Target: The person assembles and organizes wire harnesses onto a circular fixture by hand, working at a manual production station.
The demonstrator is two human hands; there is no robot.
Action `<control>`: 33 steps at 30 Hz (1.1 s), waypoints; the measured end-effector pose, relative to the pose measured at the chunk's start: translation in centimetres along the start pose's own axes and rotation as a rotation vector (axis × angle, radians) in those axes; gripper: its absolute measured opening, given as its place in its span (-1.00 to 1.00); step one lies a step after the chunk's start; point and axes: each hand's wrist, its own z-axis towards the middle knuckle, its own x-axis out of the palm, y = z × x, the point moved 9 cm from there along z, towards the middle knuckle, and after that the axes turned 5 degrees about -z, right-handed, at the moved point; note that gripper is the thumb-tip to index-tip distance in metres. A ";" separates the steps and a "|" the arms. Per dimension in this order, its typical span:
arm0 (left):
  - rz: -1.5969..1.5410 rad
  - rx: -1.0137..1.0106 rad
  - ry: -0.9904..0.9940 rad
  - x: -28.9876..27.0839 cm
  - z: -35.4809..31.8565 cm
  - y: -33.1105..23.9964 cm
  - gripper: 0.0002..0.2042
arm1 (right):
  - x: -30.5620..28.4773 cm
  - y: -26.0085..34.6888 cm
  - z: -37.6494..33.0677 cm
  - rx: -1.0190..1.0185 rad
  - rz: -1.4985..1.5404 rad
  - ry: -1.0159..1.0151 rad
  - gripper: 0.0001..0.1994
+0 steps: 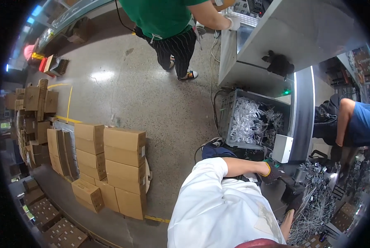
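My left hand, in a black glove with a yellow cuff, reaches out to a dark fixture on the bench, next to a small shiny metal cylinder. Its fingers look curled, but what they grip is hidden. My right hand, also in a dark glove, sits lower, at the edge of a big heap of thin metal wire parts. Whether it holds any of them is hard to make out. My white shirt fills the lower middle of the view.
Stacked cardboard boxes stand on the floor at the left. A grey crate of clear plastic bags sits under a grey machine. A person in a green shirt stands at the top, and a person in blue at the right.
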 end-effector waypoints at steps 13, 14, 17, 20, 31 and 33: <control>0.087 -0.120 0.197 3.9 2.9 4.0 -0.31 | 2.1 8.2 1.1 0.055 -0.783 -0.009 -0.37; 0.098 -0.125 0.185 3.1 2.3 3.4 -0.31 | 2.0 7.9 1.8 0.042 -0.794 -0.013 -0.38; 0.006 -0.098 0.138 2.9 2.3 3.1 -0.29 | 1.8 6.8 3.8 0.006 -0.823 -0.025 -0.40; -0.019 -0.085 0.081 0.8 0.8 1.5 -0.29 | 1.7 5.6 5.8 -0.025 -0.848 -0.039 -0.43; 0.046 -0.128 0.169 3.9 2.7 4.5 -0.48 | 3.2 2.1 14.7 -0.135 -0.928 -0.094 -0.51; 0.043 -0.132 0.160 3.4 2.4 4.2 -0.50 | 3.5 1.7 16.6 -0.154 -0.942 -0.107 -0.52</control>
